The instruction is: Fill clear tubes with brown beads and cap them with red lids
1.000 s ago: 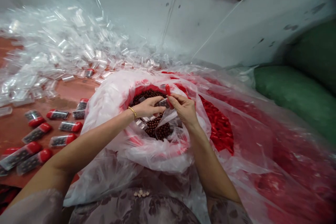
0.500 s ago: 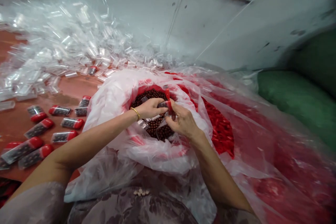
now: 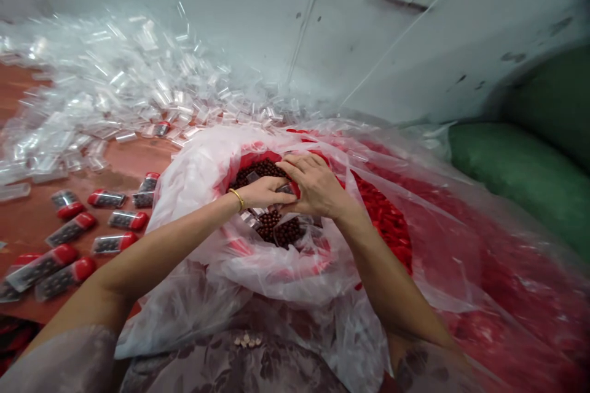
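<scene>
A white plastic bag point(image 3: 184, 178) stands open, with dark brown beads point(image 3: 288, 230) and some clear tubes inside. Above the beads, my left hand point(image 3: 265, 192) is closed on a clear tube with a red cap point(image 3: 293, 189), mostly hidden between the hands. My right hand point(image 3: 313, 181) is wrapped over the capped end of that same tube, its fingers touching my left fingertips.
Clear empty tubes point(image 3: 115, 67) are heaped along the wall at the back left. Several filled red-capped tubes point(image 3: 128, 219) lie on the reddish table point(image 3: 133, 156). Right of the bag, red caps point(image 3: 385, 215) fill clear plastic. A green object point(image 3: 507, 159) is at the right.
My right hand has turned over and closed around the tube's red end. The red piece that stuck up above the fingers is now out of sight. My left hand has barely moved.
</scene>
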Tool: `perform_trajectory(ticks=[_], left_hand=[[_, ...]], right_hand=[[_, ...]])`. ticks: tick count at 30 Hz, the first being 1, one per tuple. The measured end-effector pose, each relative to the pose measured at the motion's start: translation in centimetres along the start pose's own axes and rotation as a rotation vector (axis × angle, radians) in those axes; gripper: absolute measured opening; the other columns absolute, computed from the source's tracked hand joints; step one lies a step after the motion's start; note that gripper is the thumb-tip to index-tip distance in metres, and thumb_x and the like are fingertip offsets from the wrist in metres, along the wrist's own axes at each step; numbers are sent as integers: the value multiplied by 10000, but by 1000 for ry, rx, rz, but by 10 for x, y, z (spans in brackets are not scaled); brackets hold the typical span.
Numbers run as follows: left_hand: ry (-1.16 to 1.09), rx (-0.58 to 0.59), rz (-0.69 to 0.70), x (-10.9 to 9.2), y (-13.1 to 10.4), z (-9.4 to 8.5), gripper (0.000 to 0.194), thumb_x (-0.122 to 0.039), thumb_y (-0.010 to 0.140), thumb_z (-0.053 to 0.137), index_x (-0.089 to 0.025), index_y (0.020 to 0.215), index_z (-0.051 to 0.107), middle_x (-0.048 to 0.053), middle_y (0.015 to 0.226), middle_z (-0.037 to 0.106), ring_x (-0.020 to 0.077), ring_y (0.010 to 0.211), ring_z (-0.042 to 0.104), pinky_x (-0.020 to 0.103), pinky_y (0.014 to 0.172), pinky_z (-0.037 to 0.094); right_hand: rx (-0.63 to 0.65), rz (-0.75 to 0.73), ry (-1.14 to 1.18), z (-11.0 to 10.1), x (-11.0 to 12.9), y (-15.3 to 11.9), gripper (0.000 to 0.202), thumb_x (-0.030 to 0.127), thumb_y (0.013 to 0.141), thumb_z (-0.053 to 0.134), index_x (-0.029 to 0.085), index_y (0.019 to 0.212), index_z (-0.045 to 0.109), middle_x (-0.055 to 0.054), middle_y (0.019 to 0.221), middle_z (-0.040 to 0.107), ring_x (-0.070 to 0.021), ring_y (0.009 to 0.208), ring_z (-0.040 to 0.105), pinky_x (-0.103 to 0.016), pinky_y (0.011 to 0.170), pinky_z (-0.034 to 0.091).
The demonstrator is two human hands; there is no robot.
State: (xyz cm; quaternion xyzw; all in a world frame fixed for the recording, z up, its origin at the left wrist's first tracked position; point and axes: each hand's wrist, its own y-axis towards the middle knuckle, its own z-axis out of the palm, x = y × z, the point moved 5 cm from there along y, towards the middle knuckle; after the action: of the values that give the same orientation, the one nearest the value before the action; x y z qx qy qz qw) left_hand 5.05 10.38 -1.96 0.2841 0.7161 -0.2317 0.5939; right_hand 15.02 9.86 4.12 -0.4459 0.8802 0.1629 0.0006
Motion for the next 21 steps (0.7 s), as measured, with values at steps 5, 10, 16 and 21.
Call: perform_trajectory(ticks=[5,10,16,21], left_hand=[[55,-218,69,0,3,-10,267,-410,808,509,-146,784,480,-45,640,452,70,544,411,196,505,333],[218,-363,198,-1,6,-16,269,-397,832,482,-135,882,513,18,832,539,129,764,482,258,720,421],[233,-361,193,0,5,-16,271,-390,857,454,-134,907,527,35,878,576,149,814,520,274,770,430],[257,-332,186,-1,5,-14,348,-442,846,459,-115,935,537,54,880,588,163,805,542,292,757,453]], right_hand=[[-183,210,-69,8,-3,-14,653,525,746,593,75,1211,515,-192,1068,636,-326,985,561,-463,892,397],[-298,271,39,23,10,-21,759,563,727,607,79,1279,415,-200,1115,610,-322,1001,573,-455,844,462],[-423,307,-7,33,13,-14,621,503,749,572,92,1201,462,-157,935,636,-293,873,604,-434,784,497],[-475,270,30,30,12,-17,541,451,725,593,126,1145,491,-126,882,646,-276,813,611,-433,777,506]])
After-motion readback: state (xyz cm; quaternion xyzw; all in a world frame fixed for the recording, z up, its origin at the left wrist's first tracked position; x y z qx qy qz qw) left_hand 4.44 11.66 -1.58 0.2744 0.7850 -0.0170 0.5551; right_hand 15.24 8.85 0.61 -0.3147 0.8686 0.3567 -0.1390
